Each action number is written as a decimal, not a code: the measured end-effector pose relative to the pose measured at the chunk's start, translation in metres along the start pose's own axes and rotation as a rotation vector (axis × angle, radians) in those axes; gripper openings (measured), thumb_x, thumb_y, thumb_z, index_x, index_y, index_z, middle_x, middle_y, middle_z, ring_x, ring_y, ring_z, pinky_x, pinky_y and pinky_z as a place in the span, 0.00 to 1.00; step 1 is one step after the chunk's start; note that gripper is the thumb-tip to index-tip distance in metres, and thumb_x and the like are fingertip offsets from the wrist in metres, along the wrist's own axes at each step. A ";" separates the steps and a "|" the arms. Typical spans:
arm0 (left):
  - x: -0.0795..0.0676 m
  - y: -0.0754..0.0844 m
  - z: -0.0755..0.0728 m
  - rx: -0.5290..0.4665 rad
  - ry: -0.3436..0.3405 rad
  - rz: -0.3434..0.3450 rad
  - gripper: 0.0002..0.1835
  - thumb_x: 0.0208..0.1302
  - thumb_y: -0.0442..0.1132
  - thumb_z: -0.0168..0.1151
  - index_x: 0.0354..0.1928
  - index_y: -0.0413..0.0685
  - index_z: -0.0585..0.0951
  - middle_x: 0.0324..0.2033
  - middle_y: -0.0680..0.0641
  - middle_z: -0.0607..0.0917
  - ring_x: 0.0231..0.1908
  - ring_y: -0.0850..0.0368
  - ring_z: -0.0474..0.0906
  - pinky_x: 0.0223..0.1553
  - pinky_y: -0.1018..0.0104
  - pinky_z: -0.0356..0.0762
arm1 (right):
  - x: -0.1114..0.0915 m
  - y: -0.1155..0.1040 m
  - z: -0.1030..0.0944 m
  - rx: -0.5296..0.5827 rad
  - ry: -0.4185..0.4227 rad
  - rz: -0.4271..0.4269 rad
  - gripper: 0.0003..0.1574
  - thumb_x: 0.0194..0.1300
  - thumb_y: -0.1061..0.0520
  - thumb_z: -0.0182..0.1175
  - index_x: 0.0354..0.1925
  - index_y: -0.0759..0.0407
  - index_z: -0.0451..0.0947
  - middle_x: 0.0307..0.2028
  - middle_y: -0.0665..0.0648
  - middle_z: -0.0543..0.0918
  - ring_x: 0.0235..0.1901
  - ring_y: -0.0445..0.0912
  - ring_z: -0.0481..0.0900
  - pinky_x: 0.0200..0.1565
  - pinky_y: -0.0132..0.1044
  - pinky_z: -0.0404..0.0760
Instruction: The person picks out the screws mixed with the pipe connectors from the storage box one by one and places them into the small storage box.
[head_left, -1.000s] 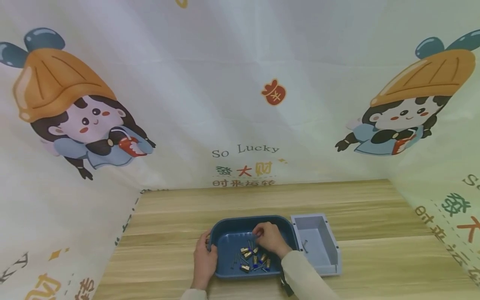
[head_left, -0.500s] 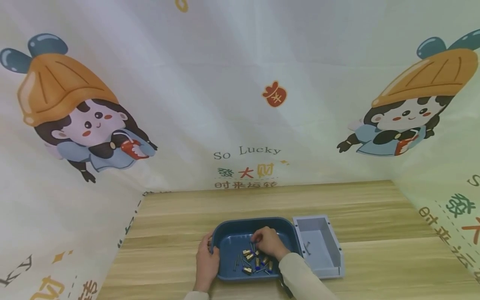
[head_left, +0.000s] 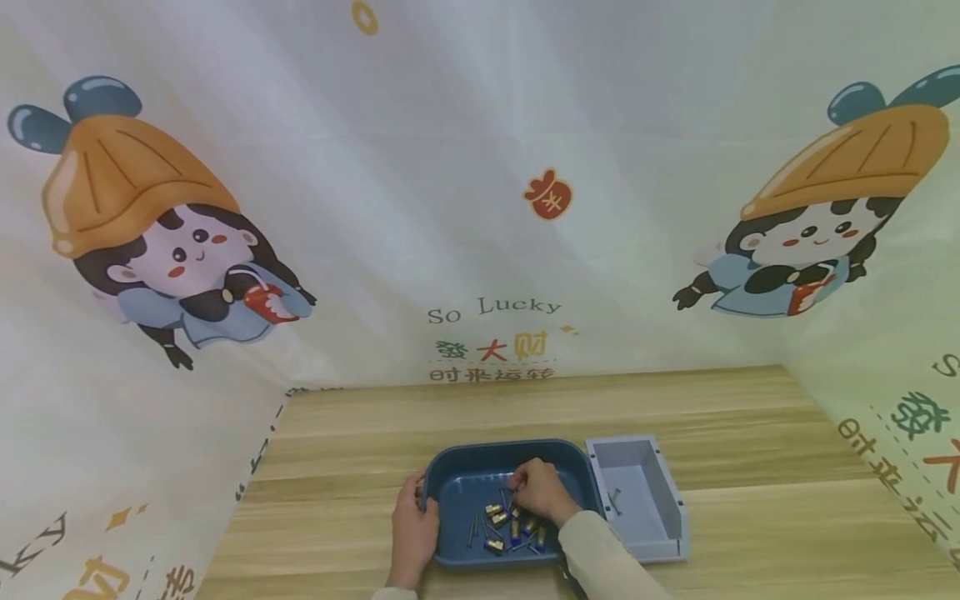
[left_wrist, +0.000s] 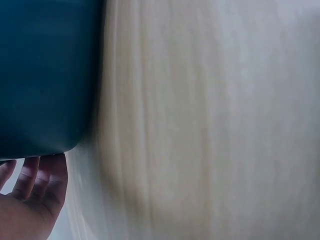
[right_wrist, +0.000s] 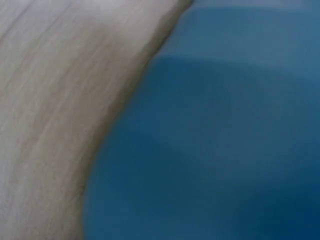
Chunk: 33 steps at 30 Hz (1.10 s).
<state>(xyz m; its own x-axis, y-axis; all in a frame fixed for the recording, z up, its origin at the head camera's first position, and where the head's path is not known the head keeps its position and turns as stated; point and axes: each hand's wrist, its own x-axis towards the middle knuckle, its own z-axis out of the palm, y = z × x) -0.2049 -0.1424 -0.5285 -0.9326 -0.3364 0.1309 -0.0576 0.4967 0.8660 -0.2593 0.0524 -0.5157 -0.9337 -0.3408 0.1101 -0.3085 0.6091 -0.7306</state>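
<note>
My left hand [head_left: 415,529] grips the left edge of a dark blue tray [head_left: 459,487], thumb over the rim and fingers outside. In the left wrist view, the fingers of the left hand [left_wrist: 37,192] lie against the tray's outer wall [left_wrist: 45,75]. Inside the tray are several long screws [head_left: 472,531] and several brass fittings with blue ends [head_left: 494,546]. My right hand [head_left: 546,493] reaches over the tray's right part, its thumb and index finger pinching a screw [head_left: 506,497] among the others. The right wrist view shows only the blurred tray [right_wrist: 200,150] and table.
A grey open-front bin [head_left: 647,547] stands right against the tray's right side, with a couple of screws [head_left: 614,502] inside. A dark strap-like thing [head_left: 572,581] hangs beneath the right sleeve. Printed cloth walls [head_left: 480,267] enclose the wooden table [head_left: 322,467].
The right hand's fingertips have come down among the screws and shifted slightly. Some screws lie differently in the tray. The left hand keeps its hold on the rim.
</note>
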 end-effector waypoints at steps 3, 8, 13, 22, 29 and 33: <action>0.000 0.000 0.000 -0.008 -0.002 0.005 0.23 0.55 0.25 0.49 0.56 0.37 0.68 0.39 0.38 0.76 0.38 0.50 0.72 0.35 0.59 0.72 | -0.001 0.001 -0.001 -0.014 0.008 0.023 0.10 0.35 0.73 0.56 0.21 0.65 0.79 0.18 0.55 0.79 0.19 0.39 0.71 0.23 0.29 0.71; 0.000 0.000 0.000 -0.013 -0.006 0.001 0.23 0.55 0.25 0.49 0.56 0.37 0.68 0.38 0.39 0.76 0.36 0.51 0.72 0.34 0.62 0.72 | -0.001 0.004 -0.001 -0.043 0.005 0.053 0.11 0.34 0.74 0.54 0.21 0.65 0.78 0.19 0.53 0.78 0.20 0.40 0.71 0.23 0.30 0.72; 0.000 0.002 -0.001 -0.010 -0.010 0.006 0.23 0.55 0.25 0.49 0.56 0.37 0.68 0.39 0.39 0.76 0.37 0.51 0.73 0.34 0.60 0.72 | -0.001 0.005 -0.001 -0.043 0.003 0.056 0.11 0.34 0.74 0.54 0.20 0.64 0.78 0.19 0.53 0.78 0.20 0.40 0.71 0.23 0.31 0.71; -0.001 0.002 -0.001 -0.011 -0.008 0.004 0.23 0.55 0.25 0.49 0.55 0.37 0.68 0.38 0.39 0.76 0.36 0.51 0.72 0.34 0.61 0.72 | -0.002 0.007 -0.001 -0.052 0.006 0.040 0.11 0.34 0.74 0.52 0.16 0.62 0.77 0.16 0.51 0.77 0.18 0.39 0.69 0.21 0.29 0.69; -0.001 0.001 0.000 -0.003 -0.008 0.004 0.23 0.54 0.25 0.49 0.55 0.37 0.68 0.38 0.39 0.76 0.37 0.51 0.73 0.35 0.59 0.73 | -0.003 0.009 -0.002 -0.080 0.015 0.004 0.09 0.36 0.72 0.54 0.15 0.61 0.77 0.15 0.51 0.77 0.18 0.38 0.69 0.22 0.29 0.70; 0.001 0.001 0.000 0.001 -0.015 -0.002 0.23 0.55 0.26 0.49 0.56 0.37 0.68 0.39 0.39 0.76 0.38 0.50 0.73 0.36 0.58 0.73 | -0.004 0.008 -0.005 -0.098 0.033 -0.002 0.09 0.37 0.72 0.56 0.15 0.61 0.77 0.15 0.51 0.78 0.18 0.38 0.70 0.22 0.30 0.71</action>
<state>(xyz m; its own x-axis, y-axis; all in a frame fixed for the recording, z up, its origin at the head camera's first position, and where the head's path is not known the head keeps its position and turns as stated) -0.2055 -0.1425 -0.5277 -0.9375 -0.3259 0.1217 -0.0604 0.4970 0.8656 -0.2588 0.0617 -0.5187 -0.9379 -0.3194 0.1354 -0.3255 0.6757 -0.6614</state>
